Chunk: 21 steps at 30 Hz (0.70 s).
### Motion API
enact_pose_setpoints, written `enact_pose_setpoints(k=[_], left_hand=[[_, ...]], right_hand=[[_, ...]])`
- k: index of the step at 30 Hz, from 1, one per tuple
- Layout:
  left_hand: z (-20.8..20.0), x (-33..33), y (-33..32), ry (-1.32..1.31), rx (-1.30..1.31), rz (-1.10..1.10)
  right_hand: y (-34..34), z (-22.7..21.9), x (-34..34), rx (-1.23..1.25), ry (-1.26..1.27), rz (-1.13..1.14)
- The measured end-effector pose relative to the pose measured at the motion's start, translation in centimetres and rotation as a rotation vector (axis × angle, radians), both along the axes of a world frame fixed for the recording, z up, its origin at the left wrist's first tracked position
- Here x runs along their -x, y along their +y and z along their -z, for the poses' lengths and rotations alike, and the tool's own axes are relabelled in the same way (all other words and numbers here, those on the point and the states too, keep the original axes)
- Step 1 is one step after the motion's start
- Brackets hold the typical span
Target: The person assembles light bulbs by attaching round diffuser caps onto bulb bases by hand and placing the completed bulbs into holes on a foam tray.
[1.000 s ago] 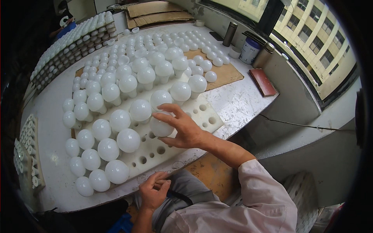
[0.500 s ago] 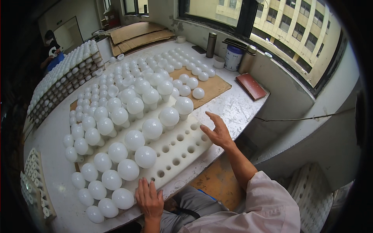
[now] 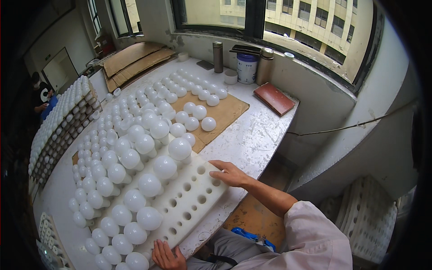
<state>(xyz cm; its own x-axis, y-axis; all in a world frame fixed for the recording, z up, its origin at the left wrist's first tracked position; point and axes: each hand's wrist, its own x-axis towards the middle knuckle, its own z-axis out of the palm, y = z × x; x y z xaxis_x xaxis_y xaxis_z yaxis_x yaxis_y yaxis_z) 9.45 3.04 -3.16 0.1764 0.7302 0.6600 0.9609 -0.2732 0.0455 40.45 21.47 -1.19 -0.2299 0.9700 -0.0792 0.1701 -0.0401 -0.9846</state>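
Note:
A thick white board with rows of holes (image 3: 186, 204) lies along the table's near edge, its near rows bare. White light bulbs (image 3: 149, 185) stand in its farther holes, domes up, and more crowd its left end. My right hand (image 3: 231, 174) holds the board's right end, thumb on top and index finger along the far edge. At the near left part, my left hand (image 3: 168, 256) rests its fingers on the board's edge, thumb apart, with bulbs just to its left. Behind, many white dome covers (image 3: 208, 124) sit on a brown cardboard sheet (image 3: 229, 112).
A red-brown box (image 3: 274, 99), a white-and-blue tub (image 3: 247, 69) and two flasks (image 3: 218, 57) stand by the window. Stacked trays of bulbs (image 3: 63, 121) rise at the left, near another person (image 3: 40, 94). Cardboard sheets (image 3: 135, 63) lie at the back.
My right hand has come down from above the table onto the board's right end and closed on it. My left hand stays at the near edge. The whole view has shifted.

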Motion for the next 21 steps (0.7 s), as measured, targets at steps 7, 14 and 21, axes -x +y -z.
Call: enact_pose_setpoints(k=[7,14,21], left_hand=[[1.1,-0.5,0.4,0.014,0.016,-0.066],[-0.2,-1.7,0.0,-0.02,0.096,-0.141],[-5.0,1.0,-8.3,-0.06,0.134,0.119]], right_hand=[[6.0,0.2,-4.0,-0.019,-0.191,-0.118],[24.2,3.2,-4.6,-0.594,-0.736,0.341],[28.4,4.0,-7.9,-0.516,-0.837,0.173]])
